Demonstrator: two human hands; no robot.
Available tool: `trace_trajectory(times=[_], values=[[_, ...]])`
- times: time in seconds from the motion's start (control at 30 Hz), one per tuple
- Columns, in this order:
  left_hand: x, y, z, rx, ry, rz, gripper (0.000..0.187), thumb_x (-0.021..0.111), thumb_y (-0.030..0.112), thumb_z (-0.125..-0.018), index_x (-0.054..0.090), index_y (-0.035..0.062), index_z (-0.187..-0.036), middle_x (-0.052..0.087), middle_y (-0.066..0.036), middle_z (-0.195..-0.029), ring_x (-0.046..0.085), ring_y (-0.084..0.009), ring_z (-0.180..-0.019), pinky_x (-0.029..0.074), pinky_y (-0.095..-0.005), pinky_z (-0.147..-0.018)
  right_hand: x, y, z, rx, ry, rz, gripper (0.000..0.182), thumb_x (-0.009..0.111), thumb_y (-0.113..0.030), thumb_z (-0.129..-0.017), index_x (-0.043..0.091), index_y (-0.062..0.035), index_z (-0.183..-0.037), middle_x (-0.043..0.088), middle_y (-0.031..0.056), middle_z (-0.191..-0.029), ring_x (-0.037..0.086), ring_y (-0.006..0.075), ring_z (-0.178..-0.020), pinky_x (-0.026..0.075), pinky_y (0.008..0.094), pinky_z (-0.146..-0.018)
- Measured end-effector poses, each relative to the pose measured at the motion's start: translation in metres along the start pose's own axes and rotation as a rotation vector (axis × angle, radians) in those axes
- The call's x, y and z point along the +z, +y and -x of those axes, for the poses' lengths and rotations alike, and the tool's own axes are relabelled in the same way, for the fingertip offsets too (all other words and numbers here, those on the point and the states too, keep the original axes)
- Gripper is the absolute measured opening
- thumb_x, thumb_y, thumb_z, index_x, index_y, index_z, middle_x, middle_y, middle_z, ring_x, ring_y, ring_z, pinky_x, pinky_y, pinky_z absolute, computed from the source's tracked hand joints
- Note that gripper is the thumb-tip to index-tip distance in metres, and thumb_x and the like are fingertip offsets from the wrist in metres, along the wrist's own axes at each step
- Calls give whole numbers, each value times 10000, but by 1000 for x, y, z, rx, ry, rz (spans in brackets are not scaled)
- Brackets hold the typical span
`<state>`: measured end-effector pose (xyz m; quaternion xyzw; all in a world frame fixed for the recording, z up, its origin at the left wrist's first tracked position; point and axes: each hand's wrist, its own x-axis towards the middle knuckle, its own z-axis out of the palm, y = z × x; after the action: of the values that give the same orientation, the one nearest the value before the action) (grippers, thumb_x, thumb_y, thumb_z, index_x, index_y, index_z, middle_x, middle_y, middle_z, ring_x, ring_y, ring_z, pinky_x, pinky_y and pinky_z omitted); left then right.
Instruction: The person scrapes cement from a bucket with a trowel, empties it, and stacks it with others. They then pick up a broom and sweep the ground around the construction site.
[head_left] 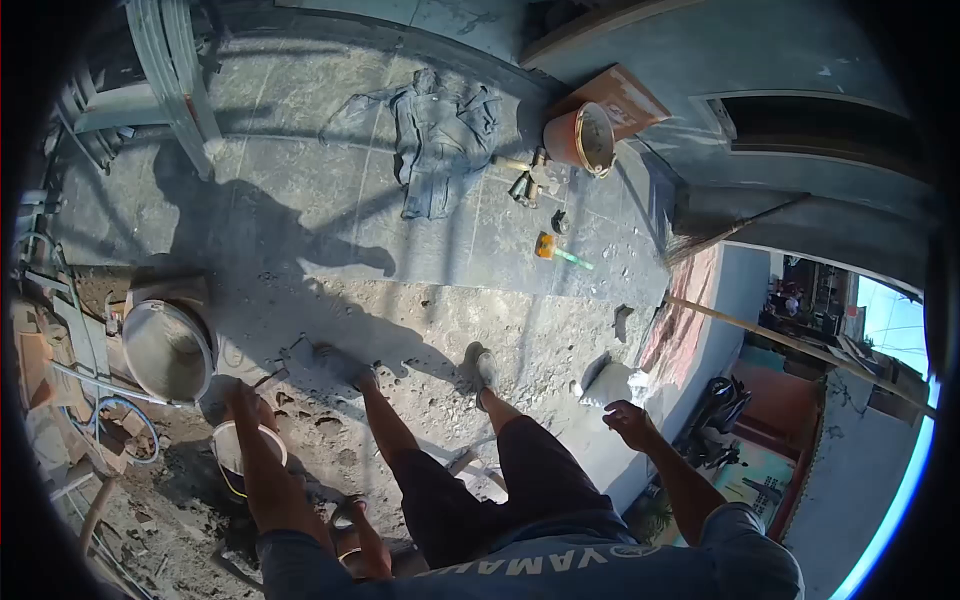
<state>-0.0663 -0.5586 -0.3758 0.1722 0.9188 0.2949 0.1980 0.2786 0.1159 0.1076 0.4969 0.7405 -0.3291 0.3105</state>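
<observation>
My left hand [246, 402] hangs low at the left, beside a large pale bucket [128, 345] containing grey mix. Its fingers look closed around what seems to be a trowel [270, 378]; the grip is partly hidden. Partly behind my left forearm is a smaller bucket [226, 445] with a pale inside. On the right side, my right hand [630, 425] is raised with loosely bent, parted fingers and holds nothing. Below it in depth, a grey bag or heap [605, 383] with a white edge rests on the ground.
Dark cloth [440, 140], an orange bucket [578, 138] and an orange-headed tool with a green handle [565, 252] lie on the raised slab. A broom [740, 225] and long pole [770, 328] stand right. Metal framing [165, 80] is upper left. Another person's foot [350, 512] shows below.
</observation>
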Motion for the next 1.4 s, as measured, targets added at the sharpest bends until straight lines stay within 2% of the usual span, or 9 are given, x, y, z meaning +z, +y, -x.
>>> trace_trajectory(times=[0.2, 0.27, 0.43, 0.53, 0.57, 0.63, 0.73, 1.17, 1.4], values=[[32, 156, 80, -478, -385, 219, 449, 546, 510, -803, 501, 151, -1070, 500, -45, -735, 503, -176, -698, 417, -369, -554, -24, 80, 31, 47, 71, -97, 371, 634, -337, -826, 579, -37, -1038, 667, 153, -860, 651, 257, -838, 509, 345, -729], [49, 235, 98, -999, -324, 814, 702, 316, 761, -741, 513, 149, -1021, 465, -41, -708, 468, -235, -646, 360, -451, -567, -28, 146, 30, 68, 65, -145, 417, 644, -386, -806, 585, -55, -1054, 666, 155, -880, 647, 271, -842, 505, 358, -729], [77, 437, 118, -775, -245, 636, 723, 528, 144, -870, 47, 238, -1400, 522, -111, -862, 528, -216, -814, 424, -460, -725, -57, 315, 19, 43, 164, -291, 441, 649, -386, -790, 591, -26, -1038, 665, 172, -879, 643, 306, -835, 505, 356, -730], [114, 539, 97, -618, -556, 586, 722, 599, 185, -829, 159, 203, -1401, 562, -122, -1033, 555, -239, -917, 428, -476, -814, -109, 380, 45, 189, 451, -598, 419, 654, -339, -793, 587, 1, -1029, 663, 190, -880, 654, 271, -804, 504, 345, -700], [149, 522, 86, 19, -490, 109, 731, 640, 198, -797, 219, 139, -1391, 559, -140, -1103, 571, -244, -913, 464, -450, -747, -119, 406, 53, 208, 553, -600, 396, 654, -313, -794, 587, 3, -1022, 663, 189, -869, 653, 263, -783, 503, 339, -684], [156, 633, 72, -32, -377, 116, 725, 670, 182, -769, 280, 59, -1368, 542, -179, -1119, 591, -230, -847, 507, -345, -630, -133, 446, 75, 259, 678, -590, 356, 648, -276, -797, 586, 3, -1009, 658, 188, -857, 652, 275, -774, 500, 347, -681], [137, 773, 44, -20, -479, 194, 674, 667, 225, -771, 344, 21, -1327, 549, -225, -1156, 565, -309, -1056, 459, -374, -859, -126, 487, 89, 325, 707, -657, 354, 646, -276, -800, 586, 4, -1010, 654, 194, -857, 646, 297, -787, 496, 361, -695], [200, 853, -9, 39, -453, -62, 615, 665, 288, -760, 438, 11, -1259, 570, -243, -1114, 550, -356, -1059, 451, -381, -876, -78, 529, 32, 264, 619, -793, 436, 630, -386, -818, 592, 10, -994, 653, 198, -857, 645, 306, -789, 503, 361, -683], [247, 939, -26, 64, -492, -132, 573, 669, 288, -758, 472, -3, -1211, 614, -214, -1024, 591, -340, -974, 471, -378, -826, -166, 586, 34, 392, 634, -1085, 458, 614, -435, -825, 567, -16, -1006, 596, 75, -780, 560, 143, -652, 449, 272, -515]])
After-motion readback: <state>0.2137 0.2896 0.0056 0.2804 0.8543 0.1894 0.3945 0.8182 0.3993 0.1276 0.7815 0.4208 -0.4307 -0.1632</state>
